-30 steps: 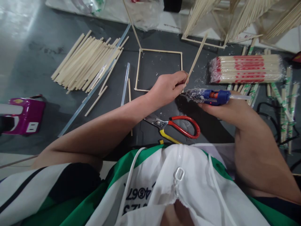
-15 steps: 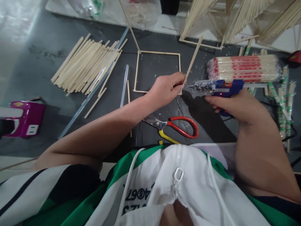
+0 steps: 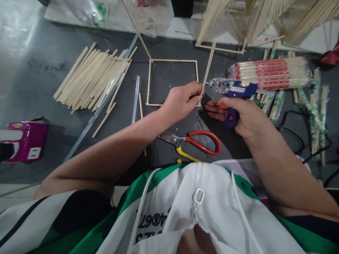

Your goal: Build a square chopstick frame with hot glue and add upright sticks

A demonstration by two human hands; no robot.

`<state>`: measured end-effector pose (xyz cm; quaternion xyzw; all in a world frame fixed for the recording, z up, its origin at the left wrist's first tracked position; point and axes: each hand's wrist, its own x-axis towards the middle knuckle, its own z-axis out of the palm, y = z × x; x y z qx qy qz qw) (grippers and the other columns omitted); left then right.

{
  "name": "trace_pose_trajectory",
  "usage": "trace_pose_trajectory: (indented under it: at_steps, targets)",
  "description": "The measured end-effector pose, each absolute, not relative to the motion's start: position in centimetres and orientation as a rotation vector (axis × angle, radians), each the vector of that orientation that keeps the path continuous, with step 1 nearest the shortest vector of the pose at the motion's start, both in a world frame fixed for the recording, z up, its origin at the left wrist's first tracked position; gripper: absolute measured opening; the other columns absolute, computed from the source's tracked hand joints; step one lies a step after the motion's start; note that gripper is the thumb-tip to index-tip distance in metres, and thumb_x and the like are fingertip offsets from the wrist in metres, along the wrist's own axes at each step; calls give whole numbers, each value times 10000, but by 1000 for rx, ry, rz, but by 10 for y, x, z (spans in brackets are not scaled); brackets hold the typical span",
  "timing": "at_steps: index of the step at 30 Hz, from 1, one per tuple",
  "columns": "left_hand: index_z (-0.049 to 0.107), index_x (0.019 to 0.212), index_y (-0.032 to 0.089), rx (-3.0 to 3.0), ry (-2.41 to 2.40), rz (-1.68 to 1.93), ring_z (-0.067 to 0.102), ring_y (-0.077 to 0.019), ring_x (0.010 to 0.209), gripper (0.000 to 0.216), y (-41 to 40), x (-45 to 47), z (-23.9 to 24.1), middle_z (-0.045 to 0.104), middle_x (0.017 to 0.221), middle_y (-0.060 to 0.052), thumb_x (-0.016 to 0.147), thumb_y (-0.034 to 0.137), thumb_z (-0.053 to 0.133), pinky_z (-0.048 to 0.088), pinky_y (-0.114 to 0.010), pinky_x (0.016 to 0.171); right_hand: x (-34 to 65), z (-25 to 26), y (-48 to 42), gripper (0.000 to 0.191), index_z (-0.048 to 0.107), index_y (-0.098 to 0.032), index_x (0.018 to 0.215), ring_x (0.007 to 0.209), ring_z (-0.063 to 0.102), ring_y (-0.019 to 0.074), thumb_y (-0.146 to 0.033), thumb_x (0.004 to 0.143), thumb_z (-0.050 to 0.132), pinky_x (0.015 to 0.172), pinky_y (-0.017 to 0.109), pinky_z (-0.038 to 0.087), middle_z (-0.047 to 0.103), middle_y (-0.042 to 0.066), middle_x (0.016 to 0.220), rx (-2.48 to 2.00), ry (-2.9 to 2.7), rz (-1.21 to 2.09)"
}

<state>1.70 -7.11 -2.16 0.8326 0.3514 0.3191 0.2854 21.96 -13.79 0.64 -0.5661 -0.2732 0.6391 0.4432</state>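
Observation:
My left hand [image 3: 182,98] is closed in a pinch on a wooden stick [image 3: 209,65] that stands up, leaning a little, at the near right corner of a square stick frame [image 3: 173,60]. That frame lies flat, and another stick [image 3: 137,31] rises from its far left corner. My right hand [image 3: 246,114] holds a blue hot glue gun [image 3: 239,91], thumb over its back, some fingers stretched past the orange trigger. The nozzle points left, close to the held stick; whether they touch I cannot tell. Red-handled pliers [image 3: 205,139] lie just below my hands.
Left lies a pile of sticks [image 3: 90,77] crossed by clear glue sticks [image 3: 107,90]. A magenta power socket block [image 3: 29,139] sits at far left. Right are a wrapped stick bundle [image 3: 275,72], green-marked packets [image 3: 315,116] and a black cable [image 3: 291,130]. Stick structures [image 3: 219,47] stand at the back.
My right hand has brought the glue gun left and turned it, so its nozzle is now nearer the upright stick. Some right fingers have straightened. My left hand keeps its pinch.

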Motion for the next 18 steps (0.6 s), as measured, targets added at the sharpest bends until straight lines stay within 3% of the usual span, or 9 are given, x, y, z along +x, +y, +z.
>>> trace_pose_trajectory:
  at_steps: [7,18]
  targets:
    - [637,867,199,2204,925,857,661,-169,849,108,-70,17,-21,711,927,-29,892,135,554,502,-307,793,209,5,-142,261,606,-221,831,1048,752,260,-452,825,727,901,424,640,767,84,1118,-1419,-815,1551]
    - [628,847,197,2161,911,848,653,-166,849,109,-70,17,-20,719,928,-37,902,140,553,502,-302,812,205,1,-141,219,612,-221,828,1000,756,242,-395,801,742,903,427,636,765,66,1095,-1327,-706,1573]
